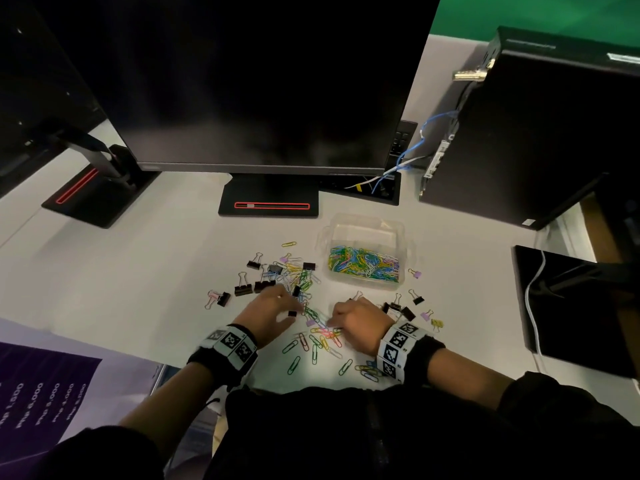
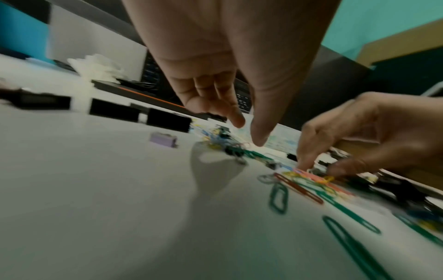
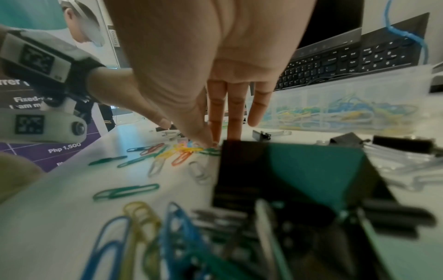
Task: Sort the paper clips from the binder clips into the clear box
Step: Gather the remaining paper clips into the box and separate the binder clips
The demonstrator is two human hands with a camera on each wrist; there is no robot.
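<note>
The clear box (image 1: 404,237) stands right of centre, its floor covered with coloured paper clips (image 1: 363,265). In front of it, loose paper clips (image 1: 313,342) and black binder clips (image 1: 242,289) lie mixed on the white desk. More binder clips (image 1: 398,308) lie by my right wrist. My left hand (image 1: 294,308) hovers over the pile with fingers pointing down and holds nothing (image 2: 248,132). My right hand (image 1: 330,323) reaches down, thumb and forefinger tips together on paper clips on the desk (image 3: 212,145). The box wall (image 3: 359,89) shows just beyond it.
A dark monitor (image 1: 263,81) on its stand base (image 1: 268,202) fills the back. A black computer tower (image 1: 540,133) with cables stands at the right, a black pad (image 1: 581,306) nearer. A keyboard (image 3: 347,58) lies behind the box. A purple poster (image 1: 34,393) hangs at the left.
</note>
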